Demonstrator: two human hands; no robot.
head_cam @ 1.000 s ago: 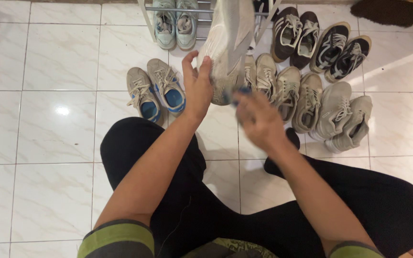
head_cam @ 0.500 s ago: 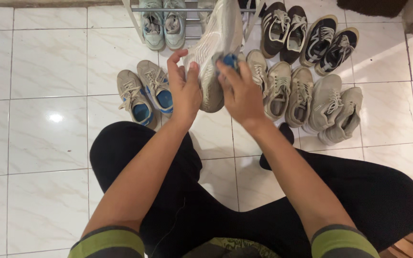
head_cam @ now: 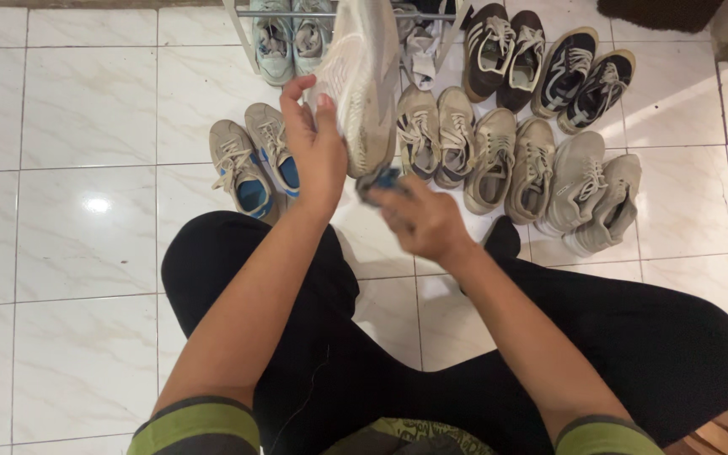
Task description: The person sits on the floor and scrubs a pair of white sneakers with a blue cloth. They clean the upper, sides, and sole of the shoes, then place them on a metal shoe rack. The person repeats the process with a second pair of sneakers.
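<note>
Bare white marble-look floor tiles (head_cam: 86,126) stretch wide on the left, while the right side is crowded with rows of beige and dark lace-up sneakers (head_cam: 541,168) and a metal shoe rack (head_cam: 339,15) closes off the top edge. The left hand (head_cam: 318,152) grips a pale grey-white mesh sneaker (head_cam: 360,72) by its heel end, raised above the floor, sole turned out. Just below it, the blurred right hand (head_cam: 419,219) is closed around a small blue cloth-like object (head_cam: 381,179), apart from the shoe.
</note>
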